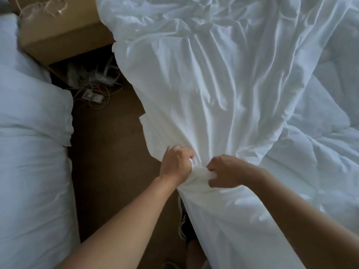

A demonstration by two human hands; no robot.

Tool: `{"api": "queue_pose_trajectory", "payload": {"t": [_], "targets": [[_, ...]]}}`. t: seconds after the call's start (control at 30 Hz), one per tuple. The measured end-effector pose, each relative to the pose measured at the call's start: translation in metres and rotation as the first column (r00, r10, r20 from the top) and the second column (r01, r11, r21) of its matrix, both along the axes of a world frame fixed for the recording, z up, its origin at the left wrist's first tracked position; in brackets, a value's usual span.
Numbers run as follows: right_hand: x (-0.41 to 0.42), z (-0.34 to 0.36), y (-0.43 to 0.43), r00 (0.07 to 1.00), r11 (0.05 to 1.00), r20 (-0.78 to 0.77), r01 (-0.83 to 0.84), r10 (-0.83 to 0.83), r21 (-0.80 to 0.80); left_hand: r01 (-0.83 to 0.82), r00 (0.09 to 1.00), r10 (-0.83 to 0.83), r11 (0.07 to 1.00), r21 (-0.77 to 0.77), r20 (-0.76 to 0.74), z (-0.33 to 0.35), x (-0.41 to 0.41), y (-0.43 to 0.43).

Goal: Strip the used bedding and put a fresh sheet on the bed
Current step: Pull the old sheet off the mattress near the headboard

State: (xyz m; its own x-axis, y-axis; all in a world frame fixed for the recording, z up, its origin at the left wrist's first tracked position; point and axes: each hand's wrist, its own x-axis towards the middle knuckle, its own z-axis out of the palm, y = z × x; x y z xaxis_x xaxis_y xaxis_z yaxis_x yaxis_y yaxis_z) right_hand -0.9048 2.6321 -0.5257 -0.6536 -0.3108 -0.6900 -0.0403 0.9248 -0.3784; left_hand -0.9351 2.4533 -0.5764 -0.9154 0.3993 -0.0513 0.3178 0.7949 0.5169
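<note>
A: What lies left of the bed?
B: A white bedding heap [33,152] along the left edge of view, a cardboard box [64,33] behind it, and tangled cables [93,84] on the brown carpet [108,152].
A: Hand state?
B: The left hand [177,164] and right hand [225,171] are close together, fingers curled tight into one bunch of the white sheet [213,94] at the bed's near left edge.
A: Sheet position?
B: It fans out from the bunch across the bed. A quilted duvet [320,142] lies on the right side.
</note>
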Motion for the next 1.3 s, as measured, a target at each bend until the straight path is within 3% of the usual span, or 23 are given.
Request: {"api": "queue_pose_trajectory", "payload": {"t": [0.03,0.1,0.17,0.2,0.3,0.4,0.47,0.53,0.63,0.77,0.87,0.93,1.0,1.1,1.17,1.23,1.3], "targets": [[-0.018,0.008,-0.005,0.998,0.996,0.062,0.017,-0.011,-0.090,-0.020,0.996,0.020,1.000,0.004,0.087,0.000,-0.003,0.002],[-0.064,0.011,-0.014,0.966,0.934,-0.050,0.229,-0.252,-0.275,-0.038,0.977,0.050,0.997,-0.061,0.206,-0.003,-0.005,0.006],[-0.106,0.001,-0.030,0.760,0.784,-0.219,0.547,-0.612,-0.293,-0.014,0.962,0.016,1.000,-0.007,0.273,-0.001,0.003,0.010],[-0.120,-0.010,-0.041,0.716,0.761,-0.259,0.612,-0.649,-0.216,0.003,0.957,-0.018,0.999,0.052,0.289,0.001,0.007,0.011],[-0.130,-0.044,-0.065,0.750,0.791,-0.255,0.598,-0.610,-0.129,0.045,0.952,-0.092,0.986,0.162,0.292,0.001,0.007,-0.001],[-0.101,-0.059,-0.063,0.755,0.834,-0.364,0.535,-0.545,-0.138,-0.184,0.927,0.077,0.946,0.266,0.368,0.000,-0.008,-0.024],[-0.072,-0.060,-0.060,0.737,0.835,-0.412,0.534,-0.536,-0.132,-0.352,0.909,0.253,0.891,0.287,0.331,-0.004,-0.024,-0.036],[-0.042,-0.055,-0.056,0.701,0.817,-0.431,0.544,-0.568,-0.193,-0.492,0.845,0.388,0.835,0.246,0.368,-0.009,-0.044,-0.041],[-0.014,-0.047,-0.050,0.659,0.887,-0.596,0.382,-0.458,-0.259,-0.607,0.719,0.436,0.773,0.184,0.541,-0.013,-0.068,-0.040],[-0.015,-0.042,-0.049,0.845,0.918,-0.365,0.387,-0.390,-0.083,-0.730,0.511,0.312,0.649,0.213,0.801,-0.021,-0.075,-0.029],[-0.026,-0.031,-0.046,0.906,0.974,-0.383,0.217,-0.179,0.058,-0.748,0.502,0.243,0.604,0.275,0.830,-0.024,-0.082,-0.019],[-0.043,-0.016,-0.048,0.930,0.965,-0.307,0.242,-0.201,0.101,-0.750,0.488,0.208,0.597,0.285,0.848,-0.027,-0.089,-0.016],[-0.071,0.000,-0.056,0.845,0.907,-0.363,0.421,-0.392,0.000,-0.716,0.460,0.221,0.665,0.213,0.860,-0.035,-0.094,-0.013],[-0.139,0.013,-0.071,0.479,0.801,-0.666,0.504,-0.572,-0.325,-0.574,0.570,0.259,0.805,0.151,0.780,-0.043,-0.088,-0.001],[-0.201,0.009,-0.076,0.360,0.747,-0.680,0.504,-0.639,-0.434,-0.557,0.622,0.266,0.811,0.177,0.737,-0.043,-0.085,0.006],[-0.269,-0.009,-0.072,0.424,0.751,-0.649,0.543,-0.632,-0.376,-0.613,0.616,0.286,0.759,0.218,0.734,-0.038,-0.082,0.005],[-0.326,-0.034,-0.069,0.638,0.797,-0.513,0.579,-0.574,-0.173,-0.668,0.584,0.321,0.712,0.217,0.745,-0.036,-0.084,-0.007]]}}
